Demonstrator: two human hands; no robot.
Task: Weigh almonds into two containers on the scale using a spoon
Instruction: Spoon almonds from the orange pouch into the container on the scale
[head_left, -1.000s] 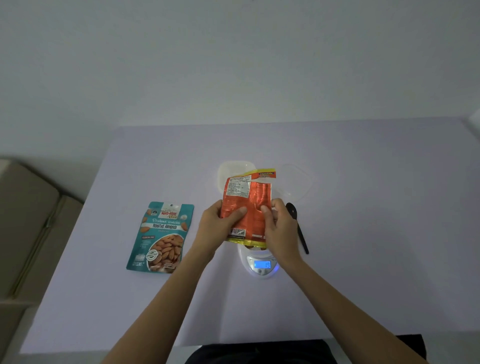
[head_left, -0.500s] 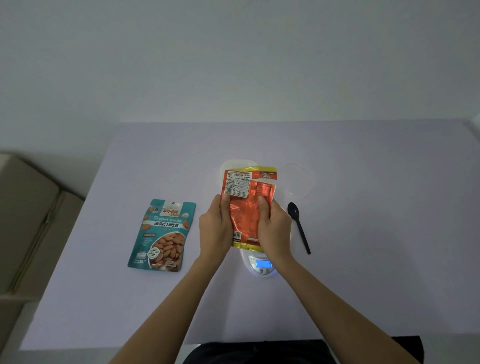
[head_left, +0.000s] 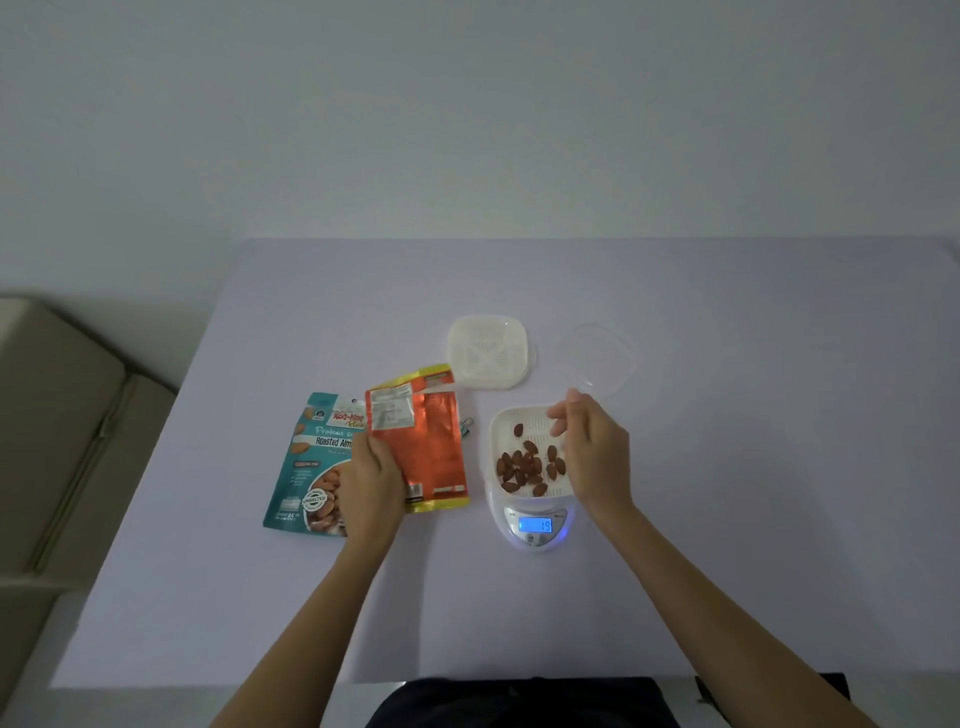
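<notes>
Left hand: your left hand (head_left: 376, 480) grips the orange packet (head_left: 428, 452) at its lower left edge, fingers wrapped around it.
Orange packet: it is tilted, with its yellow top strip pointing away from you, and it overlaps the right side of the teal almond bag (head_left: 311, 467).
Right hand: your right hand (head_left: 592, 449) hovers over the right rim of the white container (head_left: 535, 425). The fingers are bent in toward the thumb, but you cannot tell whether they pinch anything.
Almonds: a loose cluster of almonds (head_left: 527, 467) lies in that container.
Scale: the scale (head_left: 535, 526) carries the container, and its blue display reads 19.
Second container: the second container (head_left: 488, 351) stands farther back on the table (head_left: 753, 441), apart from the scale.
Clear lid: the clear lid (head_left: 597, 358) lies just right of the second container, beyond your right hand.
Clip: a small clip (head_left: 467, 423) peeks out between the packet and the scale.
</notes>
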